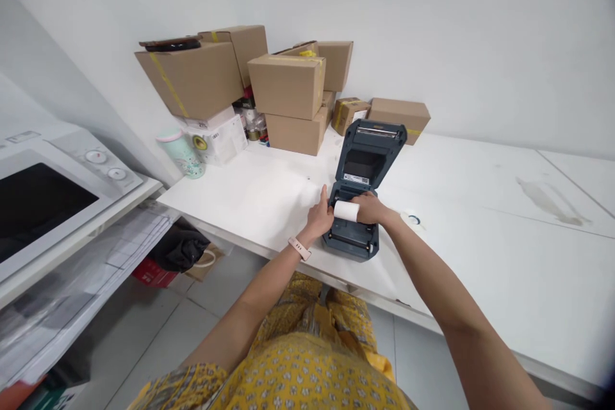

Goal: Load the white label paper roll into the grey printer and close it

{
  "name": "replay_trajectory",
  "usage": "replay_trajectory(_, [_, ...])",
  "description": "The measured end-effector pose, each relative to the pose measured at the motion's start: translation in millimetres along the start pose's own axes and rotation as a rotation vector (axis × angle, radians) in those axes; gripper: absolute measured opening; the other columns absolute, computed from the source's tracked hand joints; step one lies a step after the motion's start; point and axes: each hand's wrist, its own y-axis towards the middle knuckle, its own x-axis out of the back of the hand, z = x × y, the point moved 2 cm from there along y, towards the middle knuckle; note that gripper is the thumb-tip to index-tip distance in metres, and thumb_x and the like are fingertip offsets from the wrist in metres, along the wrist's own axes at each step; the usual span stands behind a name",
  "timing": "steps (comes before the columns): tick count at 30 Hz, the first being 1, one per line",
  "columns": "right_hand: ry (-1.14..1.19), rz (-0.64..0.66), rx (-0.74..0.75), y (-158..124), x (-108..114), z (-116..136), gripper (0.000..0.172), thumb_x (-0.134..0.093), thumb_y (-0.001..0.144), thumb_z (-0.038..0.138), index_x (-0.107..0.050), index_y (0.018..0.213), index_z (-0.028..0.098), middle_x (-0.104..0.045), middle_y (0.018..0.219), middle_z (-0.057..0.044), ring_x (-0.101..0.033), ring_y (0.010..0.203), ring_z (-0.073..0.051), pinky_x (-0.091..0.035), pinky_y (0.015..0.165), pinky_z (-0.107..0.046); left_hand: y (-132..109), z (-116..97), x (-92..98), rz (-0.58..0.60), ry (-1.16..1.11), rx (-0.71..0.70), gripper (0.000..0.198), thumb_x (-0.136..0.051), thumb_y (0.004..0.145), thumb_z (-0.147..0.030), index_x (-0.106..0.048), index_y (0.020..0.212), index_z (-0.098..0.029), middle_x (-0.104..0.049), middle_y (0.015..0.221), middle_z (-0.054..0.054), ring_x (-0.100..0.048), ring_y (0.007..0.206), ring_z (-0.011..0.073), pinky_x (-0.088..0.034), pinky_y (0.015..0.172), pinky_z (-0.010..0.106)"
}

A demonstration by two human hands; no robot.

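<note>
A dark grey label printer (353,248) stands on the white table with its lid (372,144) raised. Across its bay lies a white paper roll (346,211). My right hand (369,208) reaches into the bay from the right and has its fingers closed around the roll's right end, the fingertips partly hidden. Against the printer's left side wall, my left hand (321,214) grips the edge near the roll's left end, its thumb pointing up. A pale band is on the left wrist. Whether the roll sits in its holders cannot be seen.
Cardboard boxes (288,86) are stacked along the wall behind. A mint tumbler (182,155) stands by a white box (221,141) at the table's left end. Further left is a microwave (57,186) on a shelf. A small ring-shaped item (413,220) lies right of the printer.
</note>
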Motion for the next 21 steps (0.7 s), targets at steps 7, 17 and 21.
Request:
replay_trajectory(7, [0.969, -0.447, 0.154, -75, 28, -65, 0.054, -0.067, 0.069, 0.067, -0.066, 0.097, 0.021, -0.073, 0.094, -0.007, -0.068, 0.093, -0.029, -0.054, 0.086, -0.045, -2, 4, -1.8, -0.013, -0.072, 0.016, 0.067, -0.046, 0.091, -0.022, -0.028, 0.155, -0.024, -0.059, 0.141, 0.009, -0.056, 0.13, 0.0274, -0.038, 0.111, 0.044])
replay_trajectory(17, [1.107, -0.951, -0.543, -66, -19, -171, 0.052, -0.071, 0.056, 0.054, -0.06, 0.095, 0.021, -0.069, 0.09, -0.008, -0.067, 0.083, -0.027, -0.053, 0.066, -0.038, -2, 2, -3.8, -0.069, -0.083, 0.034, 0.062, -0.05, 0.088, -0.021, -0.041, 0.149, -0.029, -0.065, 0.133, 0.005, -0.058, 0.127, 0.0269, -0.041, 0.11, 0.044])
replay_trajectory(21, [1.03, -0.771, -0.623, -42, -41, -184, 0.046, -0.078, 0.047, 0.04, -0.063, 0.084, 0.018, -0.068, 0.071, -0.004, -0.063, 0.064, -0.021, -0.049, 0.058, -0.033, -3, -1, -2.8, -0.054, -0.057, 0.019, 0.06, -0.047, 0.09, -0.02, -0.041, 0.149, -0.027, -0.064, 0.135, 0.007, -0.058, 0.128, 0.0268, -0.041, 0.11, 0.044])
